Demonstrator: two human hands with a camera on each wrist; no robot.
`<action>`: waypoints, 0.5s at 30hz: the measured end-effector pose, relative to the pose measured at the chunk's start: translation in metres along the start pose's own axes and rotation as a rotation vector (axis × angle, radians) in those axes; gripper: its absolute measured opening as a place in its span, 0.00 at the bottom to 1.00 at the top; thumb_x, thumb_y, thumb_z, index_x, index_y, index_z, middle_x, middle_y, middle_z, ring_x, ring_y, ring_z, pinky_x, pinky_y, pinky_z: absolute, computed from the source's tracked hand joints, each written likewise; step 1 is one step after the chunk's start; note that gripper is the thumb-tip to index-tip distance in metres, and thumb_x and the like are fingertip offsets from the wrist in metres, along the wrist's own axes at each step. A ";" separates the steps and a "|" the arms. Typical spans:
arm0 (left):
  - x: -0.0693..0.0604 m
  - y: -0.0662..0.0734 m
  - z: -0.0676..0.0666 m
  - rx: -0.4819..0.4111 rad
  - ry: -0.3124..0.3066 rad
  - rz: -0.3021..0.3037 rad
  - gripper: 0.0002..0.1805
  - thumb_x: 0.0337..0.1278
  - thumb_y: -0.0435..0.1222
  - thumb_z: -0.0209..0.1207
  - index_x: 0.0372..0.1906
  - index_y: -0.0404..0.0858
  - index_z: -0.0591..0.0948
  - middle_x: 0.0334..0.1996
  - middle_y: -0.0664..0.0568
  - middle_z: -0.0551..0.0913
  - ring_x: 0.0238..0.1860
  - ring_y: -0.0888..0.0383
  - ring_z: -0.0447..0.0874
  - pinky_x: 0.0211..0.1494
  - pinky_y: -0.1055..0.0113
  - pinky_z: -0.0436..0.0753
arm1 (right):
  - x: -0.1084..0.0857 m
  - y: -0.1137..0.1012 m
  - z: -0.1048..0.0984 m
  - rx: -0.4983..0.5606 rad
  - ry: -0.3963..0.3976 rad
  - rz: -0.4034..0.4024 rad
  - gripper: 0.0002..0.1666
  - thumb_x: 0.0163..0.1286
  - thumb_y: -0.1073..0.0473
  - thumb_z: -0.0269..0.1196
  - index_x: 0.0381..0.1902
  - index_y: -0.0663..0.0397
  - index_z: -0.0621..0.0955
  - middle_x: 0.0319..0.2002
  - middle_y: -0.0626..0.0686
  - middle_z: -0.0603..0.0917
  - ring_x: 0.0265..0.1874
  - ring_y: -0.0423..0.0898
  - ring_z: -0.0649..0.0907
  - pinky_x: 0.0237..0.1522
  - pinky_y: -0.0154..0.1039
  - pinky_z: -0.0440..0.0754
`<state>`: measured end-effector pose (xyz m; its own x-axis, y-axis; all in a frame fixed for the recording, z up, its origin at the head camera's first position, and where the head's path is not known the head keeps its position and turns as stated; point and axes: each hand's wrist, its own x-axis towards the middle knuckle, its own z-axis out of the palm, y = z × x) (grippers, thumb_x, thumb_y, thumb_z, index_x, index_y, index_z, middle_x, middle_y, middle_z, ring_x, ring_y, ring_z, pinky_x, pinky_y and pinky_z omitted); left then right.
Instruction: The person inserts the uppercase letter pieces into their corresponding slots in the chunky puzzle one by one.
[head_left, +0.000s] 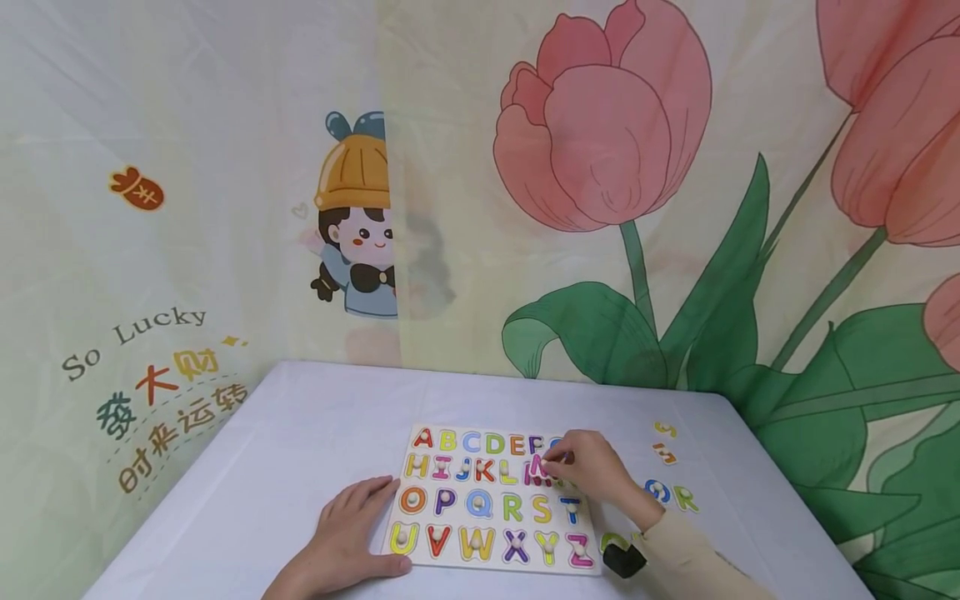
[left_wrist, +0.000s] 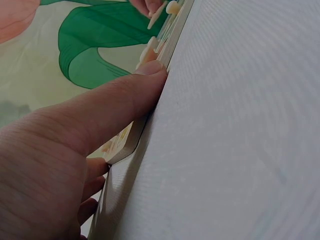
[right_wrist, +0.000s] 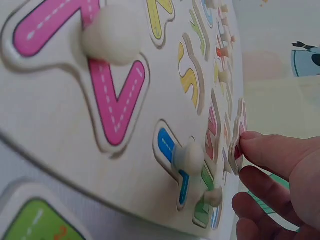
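Observation:
A wooden alphabet puzzle board (head_left: 442, 565) with knobbed letter pieces lies on the table. My right hand (head_left: 596, 468) pinches a pink letter M piece (head_left: 537, 466) between thumb and fingers, over the printed M slot in the second row. In the right wrist view, this piece (right_wrist: 239, 137) stands tilted close to the board's face. My left hand (head_left: 348, 527) lies along the board's left side, fingers extended, its thumb (left_wrist: 112, 107) touching the near edge by the corner. Knobbed pieces such as the pink Z (head_left: 579, 550) and blue T (head_left: 572, 510) sit in their slots.
Loose letters lie right of the board: a yellow piece (head_left: 665, 429), an orange one (head_left: 664, 454), a blue one (head_left: 657, 492) and a green R (head_left: 686, 498). Another green piece (head_left: 611, 542) is partly hidden by the black wrist camera (head_left: 624, 561). A printed curtain (head_left: 450, 333) hangs behind the table.

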<state>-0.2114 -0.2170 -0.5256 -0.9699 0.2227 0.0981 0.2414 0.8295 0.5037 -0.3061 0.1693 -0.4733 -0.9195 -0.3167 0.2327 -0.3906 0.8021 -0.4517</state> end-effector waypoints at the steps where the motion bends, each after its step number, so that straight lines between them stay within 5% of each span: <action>1: 0.000 0.000 0.000 0.000 0.000 -0.001 0.66 0.34 0.73 0.75 0.80 0.42 0.70 0.78 0.49 0.67 0.78 0.43 0.60 0.77 0.34 0.59 | 0.001 -0.001 0.002 0.002 -0.003 0.001 0.03 0.65 0.58 0.78 0.36 0.43 0.93 0.29 0.37 0.81 0.29 0.38 0.75 0.29 0.31 0.75; 15: 0.001 -0.002 0.002 0.013 -0.003 -0.005 0.67 0.34 0.74 0.74 0.80 0.42 0.70 0.78 0.49 0.67 0.78 0.43 0.61 0.77 0.33 0.60 | 0.002 -0.001 0.015 -0.011 -0.026 -0.009 0.03 0.66 0.56 0.78 0.37 0.44 0.94 0.28 0.36 0.80 0.29 0.37 0.75 0.29 0.30 0.76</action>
<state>-0.2125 -0.2170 -0.5280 -0.9709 0.2206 0.0929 0.2373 0.8368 0.4933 -0.3079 0.1606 -0.4852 -0.9167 -0.3371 0.2146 -0.3988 0.8046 -0.4400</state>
